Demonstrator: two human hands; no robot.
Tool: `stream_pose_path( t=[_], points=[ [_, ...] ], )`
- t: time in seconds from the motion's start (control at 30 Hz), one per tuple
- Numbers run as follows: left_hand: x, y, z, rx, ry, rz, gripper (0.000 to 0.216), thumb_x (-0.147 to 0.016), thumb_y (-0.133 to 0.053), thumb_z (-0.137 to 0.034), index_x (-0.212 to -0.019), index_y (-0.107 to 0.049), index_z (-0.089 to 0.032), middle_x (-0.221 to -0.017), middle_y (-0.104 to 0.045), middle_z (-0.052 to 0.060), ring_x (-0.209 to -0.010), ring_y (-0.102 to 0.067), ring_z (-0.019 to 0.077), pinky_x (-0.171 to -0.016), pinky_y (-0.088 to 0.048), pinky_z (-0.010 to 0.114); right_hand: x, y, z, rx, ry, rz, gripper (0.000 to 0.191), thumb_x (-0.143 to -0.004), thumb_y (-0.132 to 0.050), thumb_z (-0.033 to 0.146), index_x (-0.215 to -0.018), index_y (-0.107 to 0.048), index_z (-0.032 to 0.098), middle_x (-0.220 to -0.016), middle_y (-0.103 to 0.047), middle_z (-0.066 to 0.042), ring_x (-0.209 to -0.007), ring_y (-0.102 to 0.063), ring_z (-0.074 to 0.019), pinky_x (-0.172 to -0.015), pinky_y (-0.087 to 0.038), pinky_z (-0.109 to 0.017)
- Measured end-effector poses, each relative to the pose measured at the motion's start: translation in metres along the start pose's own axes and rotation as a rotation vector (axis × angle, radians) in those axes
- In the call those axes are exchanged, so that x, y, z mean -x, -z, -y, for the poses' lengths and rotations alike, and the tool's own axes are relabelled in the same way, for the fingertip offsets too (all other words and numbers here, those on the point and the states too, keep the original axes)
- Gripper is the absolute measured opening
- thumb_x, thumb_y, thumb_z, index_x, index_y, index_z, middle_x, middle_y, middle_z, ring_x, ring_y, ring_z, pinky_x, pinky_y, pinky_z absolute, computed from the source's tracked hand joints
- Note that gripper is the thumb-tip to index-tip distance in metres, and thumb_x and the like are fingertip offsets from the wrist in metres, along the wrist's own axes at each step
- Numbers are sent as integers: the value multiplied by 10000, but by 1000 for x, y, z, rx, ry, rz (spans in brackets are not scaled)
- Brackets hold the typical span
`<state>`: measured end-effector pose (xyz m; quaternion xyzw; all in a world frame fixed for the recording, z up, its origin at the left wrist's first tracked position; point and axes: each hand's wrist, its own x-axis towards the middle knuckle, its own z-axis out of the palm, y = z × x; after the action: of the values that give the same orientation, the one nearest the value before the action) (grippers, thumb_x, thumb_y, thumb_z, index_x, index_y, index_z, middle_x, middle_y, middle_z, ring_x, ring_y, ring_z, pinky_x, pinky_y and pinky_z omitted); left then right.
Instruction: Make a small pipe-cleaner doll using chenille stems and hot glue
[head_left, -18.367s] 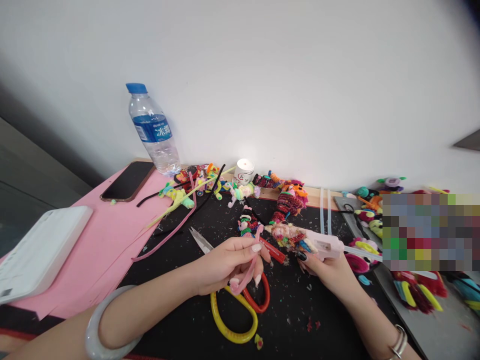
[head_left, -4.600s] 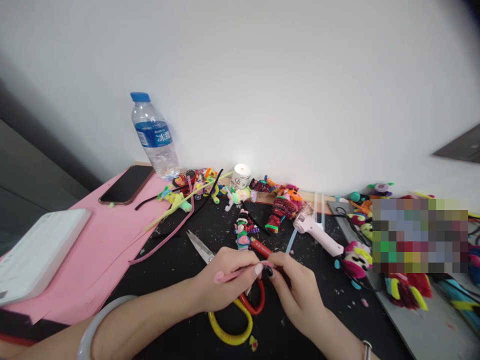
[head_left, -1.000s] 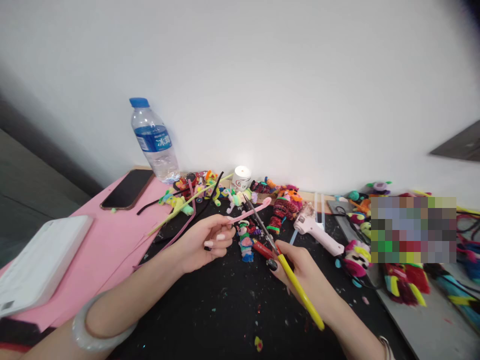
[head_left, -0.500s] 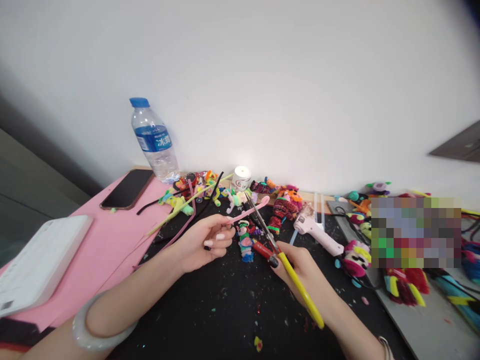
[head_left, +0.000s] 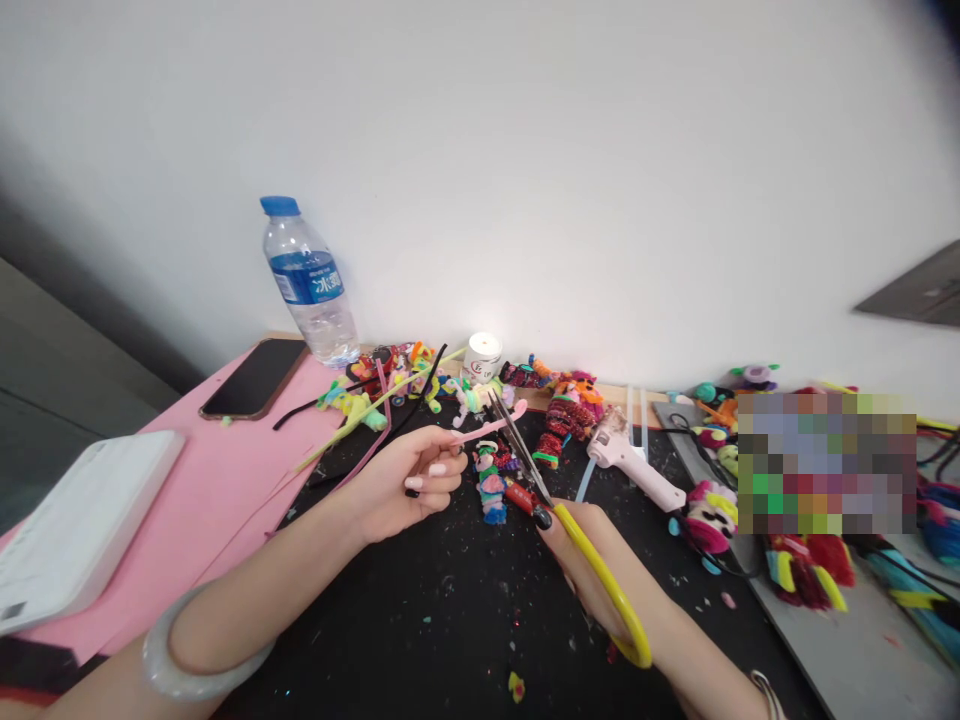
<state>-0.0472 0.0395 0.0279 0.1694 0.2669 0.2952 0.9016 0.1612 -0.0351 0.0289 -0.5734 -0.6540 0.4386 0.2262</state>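
Between the thumb and finger of my left hand (head_left: 420, 475) is a pink pipe cleaner (head_left: 480, 433), its far end curled into a small loop. My right hand (head_left: 589, 560) grips yellow-handled scissors (head_left: 609, 580), whose blades point up and away across the pipe cleaner near the loop. Whether the blades touch it I cannot tell. Just beneath lies a multicoloured pipe-cleaner figure (head_left: 492, 490) on the black mat. A red pen-like object (head_left: 520, 497) rests beside the scissor blades, partly hidden. A dark red wound pipe-cleaner piece (head_left: 562, 428) lies beyond.
A pale pink glue gun (head_left: 637, 468) lies to the right, near a grey board (head_left: 795, 640) with colourful pieces. Along the wall stand a white candle-like cup (head_left: 482, 358) and a water bottle (head_left: 307, 285). At left are a phone (head_left: 255, 378) and a white device (head_left: 94, 525).
The pink pipe cleaner and my left hand have shifted slightly left. My right hand has turned the scissors, so more of the yellow handle loop shows.
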Motion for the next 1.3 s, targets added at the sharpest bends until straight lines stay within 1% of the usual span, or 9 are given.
stream_pose_path(
  t=[0.17, 0.27, 0.37, 0.43, 0.53, 0.67, 0.73, 1.0, 1.3],
  points=[
    [2, -1, -1, -28, -23, -28, 239, -865, -417, -178, -633, -443, -127, -488, -325, -75, -336, -178, -7, -345, -140, 140, 1, -5, -2, -30, -55, -53, 521, -855, -302, 628, -554, -332, 205, -443, -357, 47, -411, -314, -83, -381, -203, -217],
    [2, -2, -1, -86, -94, -62, 239, -866, -431, -184, -634, -447, -129, -508, -342, -70, -341, -195, -6, -346, -161, 144, 0, -3, -3, 0, -40, -45, 517, -840, -334, 635, -556, -347, 203, -445, -350, 51, -420, -325, -84, -393, -233, -210],
    [2, -4, 2, -193, -268, -131, 214, -865, -464, -202, -662, -459, -135, -542, -395, -62, -347, -228, -8, -355, -185, 148, 3, 0, -6, 44, 19, -71, 469, -837, -380, 606, -618, -413, 193, -478, -368, 50, -453, -360, -95, -417, -283, -204],
    [3, -7, 5, -267, -414, -177, 172, -856, -498, -209, -700, -467, -143, -582, -445, -56, -353, -252, -11, -363, -194, 147, 8, 1, -8, 60, 73, -97, 415, -844, -401, 570, -715, -467, 182, -559, -449, 28, -495, -409, -108, -452, -335, -209],
    [4, -10, 9, -345, -565, -219, 170, -839, -538, -221, -711, -446, -157, -605, -477, -57, -361, -264, -10, -382, -206, 150, 17, 0, -9, 111, 119, -123, 349, -844, -441, 522, -834, -506, 179, -695, -550, -19, -579, -481, -141, -513, -392, -227],
    [6, -13, 13, -486, -675, -263, 255, -846, -539, -279, -664, -402, -164, -577, -467, -62, -382, -280, 5, -393, -206, 158, 23, -3, -1, 127, 108, -19, 268, -853, -477, 432, -911, -536, 178, -755, -605, -39, -640, -519, -164, -558, -417, -237],
    [8, -14, 15, -571, -687, -277, 265, -850, -535, -307, -666, -404, -169, -562, -460, -63, -396, -292, 17, -392, -203, 162, 23, -3, 3, 104, 89, 20, 243, -854, -486, 403, -916, -547, 176, -753, -614, -36, -632, -519, -161, -560, -421, -236],
    [12, -17, 20, -817, -625, -284, 262, -858, -513, -358, -688, -421, -181, -535, -460, -67, -393, -326, 31, -373, -227, 154, 18, -5, 7, 48, 96, 15, 279, -827, -533, 431, -907, -571, 167, -690, -590, -19, -598, -503, -155, -520, -397, -223],
    [14, -18, 19, -924, -615, -298, 252, -872, -489, -358, -706, -415, -184, -526, -454, -72, -403, -328, 36, -378, -249, 145, 13, -7, 5, 29, 121, -11, 386, -811, -521, 532, -839, -578, 151, -633, -540, -4, -549, -450, -132, -479, -360, -211]
  ],
)
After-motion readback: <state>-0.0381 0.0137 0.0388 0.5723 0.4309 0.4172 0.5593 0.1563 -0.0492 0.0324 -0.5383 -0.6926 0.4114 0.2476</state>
